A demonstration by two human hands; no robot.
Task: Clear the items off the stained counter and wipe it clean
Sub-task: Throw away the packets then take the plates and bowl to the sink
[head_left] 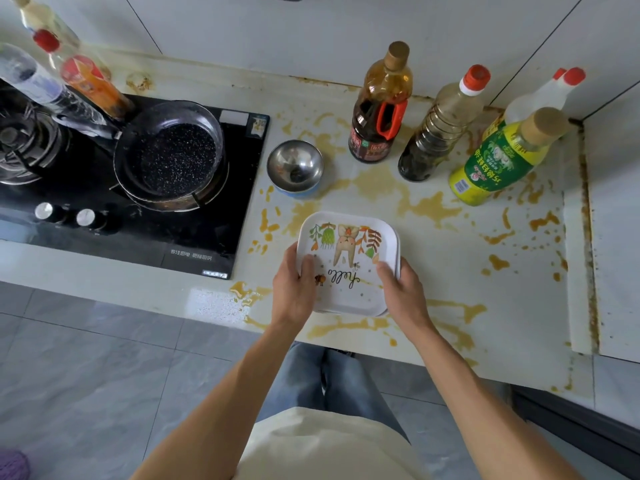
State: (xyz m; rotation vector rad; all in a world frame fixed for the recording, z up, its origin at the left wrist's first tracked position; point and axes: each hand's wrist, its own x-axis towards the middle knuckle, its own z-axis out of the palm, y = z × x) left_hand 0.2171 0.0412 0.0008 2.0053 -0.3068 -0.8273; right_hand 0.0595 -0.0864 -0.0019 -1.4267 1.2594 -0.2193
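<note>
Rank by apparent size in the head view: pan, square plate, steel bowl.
1. Pan and square plate: look alike in size, and the plate is nearer the camera, so I cannot rank them.
2. Steel bowl: plainly smallest.

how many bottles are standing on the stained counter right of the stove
4: the dark soy sauce bottle nearest the bowl, the red-capped bottle beside it, the green-labelled oil bottle, and the white bottle partly hidden behind that one.
</note>
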